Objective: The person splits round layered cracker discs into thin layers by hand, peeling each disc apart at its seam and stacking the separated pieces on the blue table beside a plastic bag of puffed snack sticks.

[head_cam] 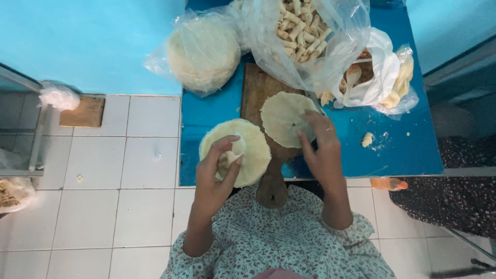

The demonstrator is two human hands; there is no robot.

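Note:
My left hand [219, 173] pinches the edge of a thin round wrapper and lifts it off a stack of pale wrappers [253, 144] at the near edge of the blue table [403, 150]. A single wrapper [281, 118] lies flat on a wooden cutting board [256, 88]. On its right edge rests my right hand [320, 150], fingers spread. The board's handle [272, 188] points toward me.
A bagged stack of wrappers [202, 51] sits at the far left of the table. A clear bag of rolled pieces [302, 28] and a white bag with a spoon [361, 77] lie behind the board. An orange bottle [388, 184] lies below the table edge. White floor tiles [103, 206] are at left.

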